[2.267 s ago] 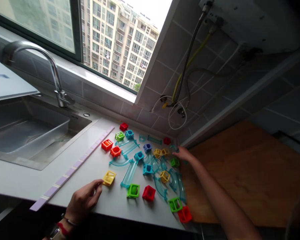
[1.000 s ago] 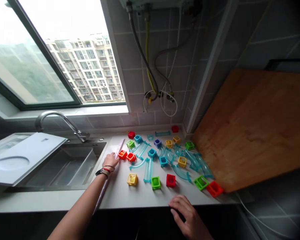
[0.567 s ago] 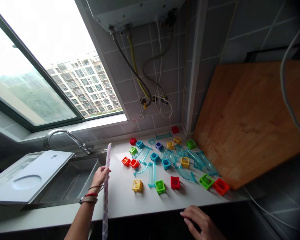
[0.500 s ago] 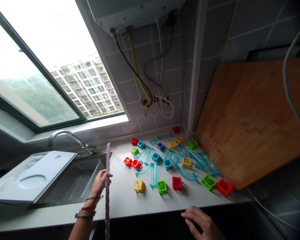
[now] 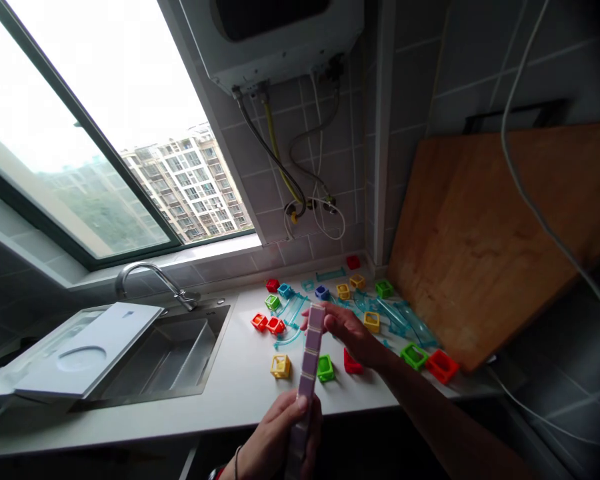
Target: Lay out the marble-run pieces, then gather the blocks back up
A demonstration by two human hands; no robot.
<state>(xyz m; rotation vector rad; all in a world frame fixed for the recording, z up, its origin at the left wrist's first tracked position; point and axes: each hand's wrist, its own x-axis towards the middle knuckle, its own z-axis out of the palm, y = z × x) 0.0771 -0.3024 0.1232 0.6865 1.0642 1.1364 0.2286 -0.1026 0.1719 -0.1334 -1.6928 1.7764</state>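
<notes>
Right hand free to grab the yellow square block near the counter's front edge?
Probably not as is: the right hand already pinches the top of the long purple-and-white segmented strip; the yellow square block itself lies uncovered.

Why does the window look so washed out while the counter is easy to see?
In the head view, daylight blows the window out to near white; the countertop is evenly lit, the coloured blocks crisp; the purple strip, held by both hands, is slightly soft; the wide lens bends the walls.

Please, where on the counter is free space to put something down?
Bare counter lies between the sink and the yellow cube, along the front edge. Toward the cutting board, cubes and clear track pieces crowd it.
</notes>
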